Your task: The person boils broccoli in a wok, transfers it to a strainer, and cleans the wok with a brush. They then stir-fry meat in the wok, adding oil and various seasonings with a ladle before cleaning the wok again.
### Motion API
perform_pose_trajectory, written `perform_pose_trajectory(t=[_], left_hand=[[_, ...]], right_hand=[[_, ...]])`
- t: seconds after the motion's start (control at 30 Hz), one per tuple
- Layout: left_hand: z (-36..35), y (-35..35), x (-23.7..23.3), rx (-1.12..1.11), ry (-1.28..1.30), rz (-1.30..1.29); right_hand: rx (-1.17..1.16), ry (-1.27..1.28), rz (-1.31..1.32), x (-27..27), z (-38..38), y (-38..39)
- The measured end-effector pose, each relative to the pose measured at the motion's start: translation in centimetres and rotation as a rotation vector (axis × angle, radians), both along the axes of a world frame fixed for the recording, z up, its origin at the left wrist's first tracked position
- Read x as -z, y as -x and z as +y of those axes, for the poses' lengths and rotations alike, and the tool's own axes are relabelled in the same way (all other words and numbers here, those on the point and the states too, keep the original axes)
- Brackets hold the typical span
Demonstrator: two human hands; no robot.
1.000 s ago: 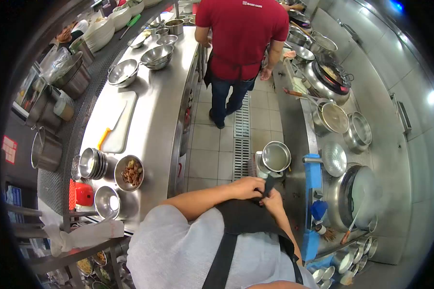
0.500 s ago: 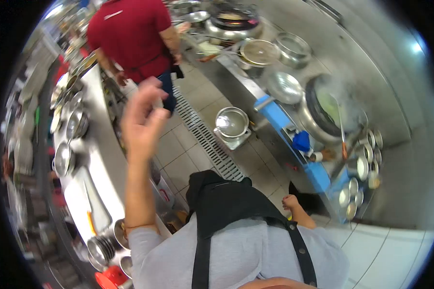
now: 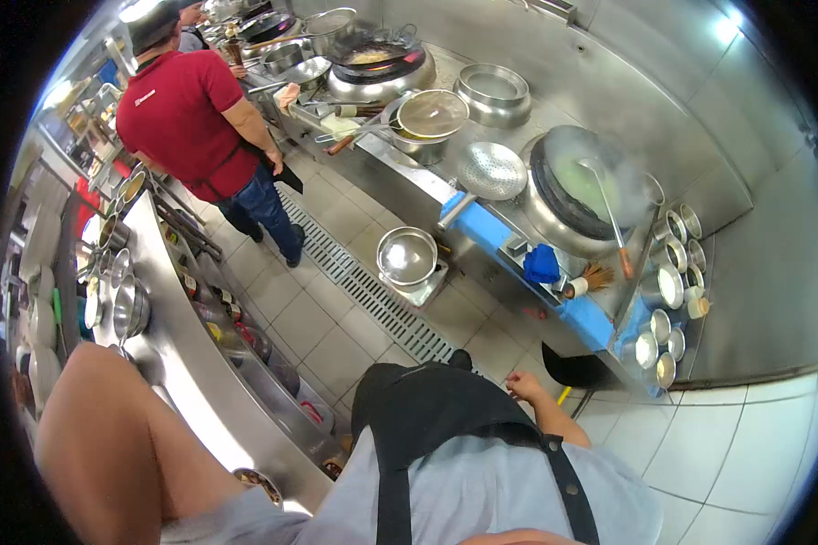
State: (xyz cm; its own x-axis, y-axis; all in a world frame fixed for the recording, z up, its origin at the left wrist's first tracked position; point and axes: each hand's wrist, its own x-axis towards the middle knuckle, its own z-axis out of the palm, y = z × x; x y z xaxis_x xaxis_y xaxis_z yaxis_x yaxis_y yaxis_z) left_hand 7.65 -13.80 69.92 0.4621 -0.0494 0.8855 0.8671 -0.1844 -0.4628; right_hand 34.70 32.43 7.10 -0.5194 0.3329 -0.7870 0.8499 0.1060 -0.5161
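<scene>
My left arm fills the lower left, raised close to the camera; its hand is out of the frame. My right hand hangs low by my right hip, against the edge of my black apron. Nothing shows in it, and it is too small to tell whether the fingers grip the cloth. A steel pot stands low in the aisle ahead of me. A steaming wok with a ladle in it sits on the stove line to my right.
A person in a red shirt stands further up the aisle. A floor drain runs along the tiles. The steel counter on the left carries bowls. A skimmer, a blue cloth and small seasoning bowls line the stove.
Both hands left the apron front. My left arm rose until its hand passed out of view; my right hand dropped to my hip. The view swung right toward the stove.
</scene>
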Motion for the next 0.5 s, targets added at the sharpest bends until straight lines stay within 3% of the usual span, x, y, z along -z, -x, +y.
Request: perform_pose_trajectory(t=[0.17, 0.37, 0.5], left_hand=[[2.0, -0.7, 0.6, 0.012, -0.017, 0.000], [3.8, -0.5, 2.2, 0.056, -0.067, -0.018], [4.7, -0.3, 2.4, 0.075, -0.070, -0.045]], right_hand=[[0.079, -0.060, -0.113, 0.8, 1.8, -0.9], [-0.392, -0.201, -0.183, 7.0, 4.7, -0.6], [-0.194, -0.161, -0.093, 2.3, 2.5, 2.3]])
